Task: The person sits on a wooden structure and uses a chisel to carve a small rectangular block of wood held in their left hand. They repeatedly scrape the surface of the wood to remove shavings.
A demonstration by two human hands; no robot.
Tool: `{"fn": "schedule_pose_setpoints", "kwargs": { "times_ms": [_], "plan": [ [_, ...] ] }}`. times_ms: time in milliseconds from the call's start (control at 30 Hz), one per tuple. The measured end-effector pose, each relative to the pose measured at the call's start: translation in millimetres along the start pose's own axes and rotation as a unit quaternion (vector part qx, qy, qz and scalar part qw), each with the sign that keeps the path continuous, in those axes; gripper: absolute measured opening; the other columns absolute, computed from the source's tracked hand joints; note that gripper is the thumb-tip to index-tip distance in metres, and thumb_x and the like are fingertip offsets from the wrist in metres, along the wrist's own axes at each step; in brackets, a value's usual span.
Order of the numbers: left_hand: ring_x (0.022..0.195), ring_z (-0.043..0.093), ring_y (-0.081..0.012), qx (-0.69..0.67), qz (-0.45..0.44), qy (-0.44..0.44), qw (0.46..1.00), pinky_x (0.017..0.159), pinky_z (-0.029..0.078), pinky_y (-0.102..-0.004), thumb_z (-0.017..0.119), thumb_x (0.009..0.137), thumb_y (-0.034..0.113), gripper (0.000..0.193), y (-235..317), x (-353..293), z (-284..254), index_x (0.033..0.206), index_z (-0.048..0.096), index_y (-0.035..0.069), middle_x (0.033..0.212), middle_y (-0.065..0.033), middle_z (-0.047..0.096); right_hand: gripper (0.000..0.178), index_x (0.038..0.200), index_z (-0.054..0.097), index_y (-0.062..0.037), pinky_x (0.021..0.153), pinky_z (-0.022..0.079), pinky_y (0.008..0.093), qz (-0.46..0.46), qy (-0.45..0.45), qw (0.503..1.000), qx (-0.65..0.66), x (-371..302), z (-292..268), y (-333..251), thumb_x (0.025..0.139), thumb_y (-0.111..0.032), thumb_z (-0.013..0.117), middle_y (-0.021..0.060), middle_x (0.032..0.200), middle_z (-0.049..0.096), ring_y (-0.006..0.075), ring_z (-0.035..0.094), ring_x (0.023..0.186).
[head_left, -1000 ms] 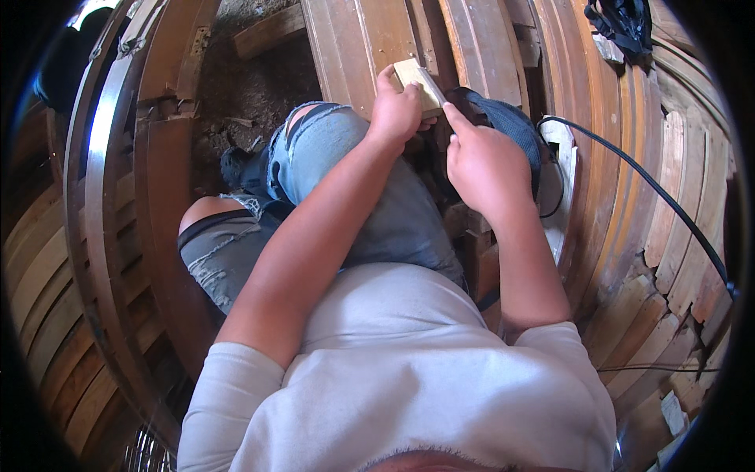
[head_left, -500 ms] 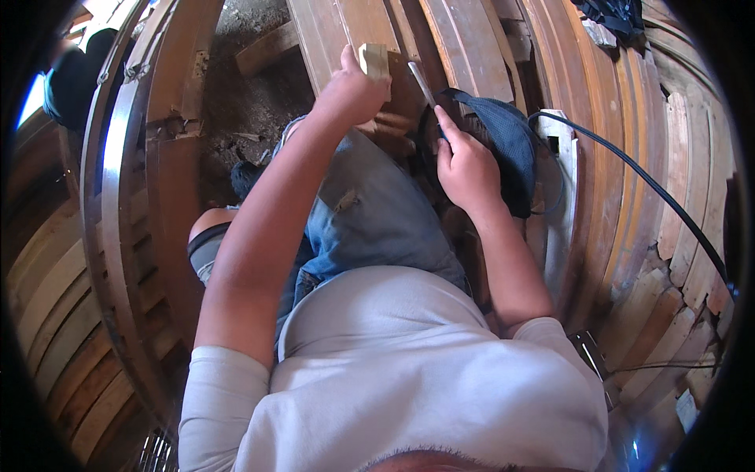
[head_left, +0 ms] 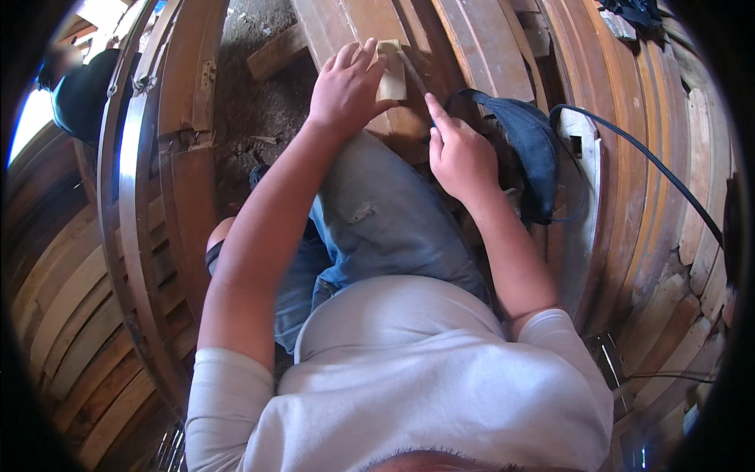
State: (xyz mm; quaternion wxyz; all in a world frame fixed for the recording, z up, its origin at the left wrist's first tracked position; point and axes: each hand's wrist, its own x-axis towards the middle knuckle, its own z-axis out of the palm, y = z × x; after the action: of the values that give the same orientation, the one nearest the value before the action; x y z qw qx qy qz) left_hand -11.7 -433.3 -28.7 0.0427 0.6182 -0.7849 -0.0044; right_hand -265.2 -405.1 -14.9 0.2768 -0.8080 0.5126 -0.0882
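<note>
Planks (head_left: 487, 47) underlie left hand (head_left: 346, 86) gripping block (head_left: 391, 69); right hand (head_left: 460, 157) seemingly pinches tool (head_left: 413, 72).

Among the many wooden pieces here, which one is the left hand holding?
The small pale wooden block, gripped by the left hand. It is much lighter and shorter than the long dark brown planks under it. The right hand holds a thin tool against it.

The small block (head_left: 391, 69) is pale, matt wood. The boards (head_left: 480, 47) are brown wood, a bit shiny. The jeans (head_left: 385, 220) are soft blue cloth.
</note>
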Motion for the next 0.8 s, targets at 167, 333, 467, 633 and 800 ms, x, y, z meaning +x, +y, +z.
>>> {"fn": "schedule_pose_setpoints", "kwargs": {
  "times_ms": [167, 333, 467, 633, 800],
  "plan": [
    [0.148, 0.057, -0.0339, 0.002, 0.008, 0.022, 1.000, 0.123, 0.047, -0.0475, 0.085, 0.089, 0.063, 0.081, 7.3, 4.4, 5.1, 0.142, 0.072, 0.004, 0.156, -0.0122, 0.066, 0.061, 0.169, 0.053, -0.0212, 0.077, 0.062, 0.0560, -0.006, 0.003, 1.000, 0.006, -11.9, 7.5, -1.7, 0.108, -0.021, 0.063, 0.0192, 0.101, 0.074, 0.0427, 0.076, 0.086],
    [0.149, 0.058, -0.0333, 0.025, 0.038, 0.029, 0.999, 0.123, 0.047, -0.0471, 0.081, 0.094, 0.059, 0.079, -0.4, -1.0, 4.8, 0.147, 0.068, 0.003, 0.161, -0.0127, 0.064, 0.065, 0.170, 0.051, -0.0239, 0.073, 0.062, 0.0556, 0.004, 0.013, 1.000, -0.020, -24.0, 17.3, 6.0, 0.107, -0.019, 0.064, 0.0180, 0.101, 0.071, 0.0416, 0.075, 0.082],
    [0.140, 0.067, -0.0311, -0.020, 0.004, -0.008, 1.000, 0.117, 0.052, -0.0448, 0.081, 0.096, 0.057, 0.080, 3.8, 0.9, 6.9, 0.152, 0.064, 0.003, 0.164, -0.0146, 0.062, 0.066, 0.171, 0.051, -0.0256, 0.071, 0.061, 0.0561, 0.001, 0.034, 0.999, -0.037, -24.7, 25.7, 11.1, 0.106, -0.019, 0.065, 0.0181, 0.101, 0.071, 0.0413, 0.075, 0.081],
    [0.123, 0.077, -0.0309, -0.024, -0.022, -0.035, 0.999, 0.106, 0.060, -0.0441, 0.080, 0.096, 0.055, 0.080, 8.9, 1.7, 8.1, 0.154, 0.062, 0.002, 0.164, -0.0165, 0.061, 0.066, 0.171, 0.051, -0.0266, 0.070, 0.061, 0.0570, 0.010, 0.024, 0.998, -0.049, -13.0, 24.8, 7.2, 0.107, -0.020, 0.064, 0.0185, 0.096, 0.072, 0.0419, 0.075, 0.079],
    [0.115, 0.079, -0.0311, -0.029, -0.024, -0.048, 0.998, 0.101, 0.061, -0.0442, 0.079, 0.098, 0.055, 0.081, 9.1, 3.1, 7.2, 0.155, 0.061, 0.002, 0.165, -0.0165, 0.061, 0.066, 0.172, 0.050, -0.0271, 0.071, 0.062, 0.0574, 0.004, 0.036, 0.997, -0.069, -11.7, 37.2, 13.6, 0.107, -0.021, 0.063, 0.0186, 0.095, 0.072, 0.0424, 0.076, 0.079]
  ]
}}
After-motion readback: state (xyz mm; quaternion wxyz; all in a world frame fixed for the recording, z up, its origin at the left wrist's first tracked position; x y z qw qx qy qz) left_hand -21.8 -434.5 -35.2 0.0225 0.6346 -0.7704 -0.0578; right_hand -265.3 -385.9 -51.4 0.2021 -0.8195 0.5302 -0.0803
